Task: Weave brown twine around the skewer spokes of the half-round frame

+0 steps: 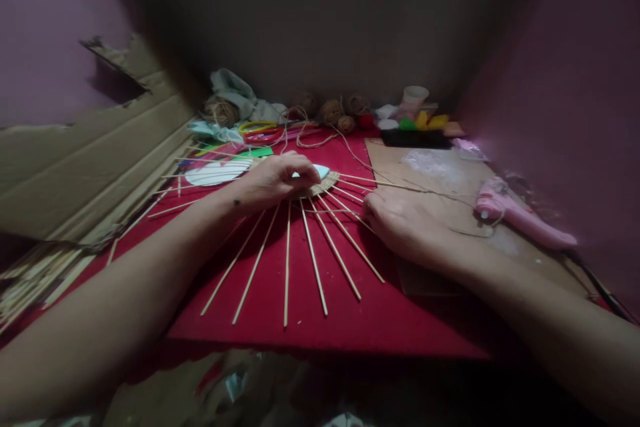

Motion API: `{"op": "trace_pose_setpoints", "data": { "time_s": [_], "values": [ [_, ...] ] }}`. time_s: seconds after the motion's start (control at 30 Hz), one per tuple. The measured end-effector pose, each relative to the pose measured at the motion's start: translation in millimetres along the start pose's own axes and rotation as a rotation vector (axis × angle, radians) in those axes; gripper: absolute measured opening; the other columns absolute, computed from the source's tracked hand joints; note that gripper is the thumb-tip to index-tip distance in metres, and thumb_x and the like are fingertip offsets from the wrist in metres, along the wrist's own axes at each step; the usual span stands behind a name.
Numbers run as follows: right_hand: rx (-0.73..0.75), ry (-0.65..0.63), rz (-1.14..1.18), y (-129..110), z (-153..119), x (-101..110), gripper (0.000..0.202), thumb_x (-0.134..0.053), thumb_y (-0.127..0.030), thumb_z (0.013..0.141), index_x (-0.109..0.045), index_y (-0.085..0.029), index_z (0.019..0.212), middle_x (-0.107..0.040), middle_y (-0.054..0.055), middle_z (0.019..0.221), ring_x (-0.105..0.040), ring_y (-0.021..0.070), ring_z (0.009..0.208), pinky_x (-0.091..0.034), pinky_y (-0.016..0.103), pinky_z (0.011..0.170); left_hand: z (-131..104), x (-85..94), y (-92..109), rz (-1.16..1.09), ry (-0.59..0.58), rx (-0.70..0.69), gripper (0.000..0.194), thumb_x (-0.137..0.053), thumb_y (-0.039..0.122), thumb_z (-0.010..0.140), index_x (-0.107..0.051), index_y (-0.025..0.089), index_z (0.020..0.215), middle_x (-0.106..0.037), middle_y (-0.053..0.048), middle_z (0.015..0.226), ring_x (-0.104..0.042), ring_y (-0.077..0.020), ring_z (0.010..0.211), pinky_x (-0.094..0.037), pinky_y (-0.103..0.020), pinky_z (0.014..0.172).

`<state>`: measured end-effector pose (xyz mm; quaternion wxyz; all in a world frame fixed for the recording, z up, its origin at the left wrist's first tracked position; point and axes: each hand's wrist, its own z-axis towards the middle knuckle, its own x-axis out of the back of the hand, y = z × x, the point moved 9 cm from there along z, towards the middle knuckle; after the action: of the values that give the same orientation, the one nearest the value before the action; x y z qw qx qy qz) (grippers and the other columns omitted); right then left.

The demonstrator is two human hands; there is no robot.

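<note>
Thin wooden sticks point(287, 267) fan out in spokes from a small round woven twine base point(327, 182) on the table. A pale blue-white piece point(320, 171) shows at its middle. My left hand point(287, 173) lies over the base, fingers curled down on its far side; the fingertips are partly hidden. Right of the base, my right hand point(395, 217) is closed, fingers pinched together among the right-hand sticks. A strand of twine point(325, 211) runs across the near sticks to these fingers. More twine point(410, 185) stretches behind the right hand.
A pink glue gun point(525, 213) rests on a brown board point(390, 160) at the right. Twine balls point(331, 111), scissors point(257, 130), a cup point(415, 99) and a black tray point(415, 139) stand at the back. Cardboard point(90, 167) and loose sticks point(35, 280) line the left.
</note>
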<state>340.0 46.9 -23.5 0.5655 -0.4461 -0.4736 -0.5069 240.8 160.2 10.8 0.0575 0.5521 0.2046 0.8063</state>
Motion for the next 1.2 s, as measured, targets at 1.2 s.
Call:
{"op": "trace_pose_setpoints", "data": {
  "time_s": [1.2],
  "values": [
    [0.173,-0.086,0.270,-22,-37,31,0.014,-0.053,-0.015,0.081,-0.061,-0.017,0.069,-0.060,0.001,0.070,-0.044,0.0089,0.059,-0.027,0.025,0.055,5,-37.3,32,0.258,-0.105,-0.242,0.027,-0.039,0.020,0.094,-0.057,0.016,0.073,-0.055,-0.005,0.080,-0.045,-0.0161,0.076,-0.036,-0.028,0.066]
  ]
}}
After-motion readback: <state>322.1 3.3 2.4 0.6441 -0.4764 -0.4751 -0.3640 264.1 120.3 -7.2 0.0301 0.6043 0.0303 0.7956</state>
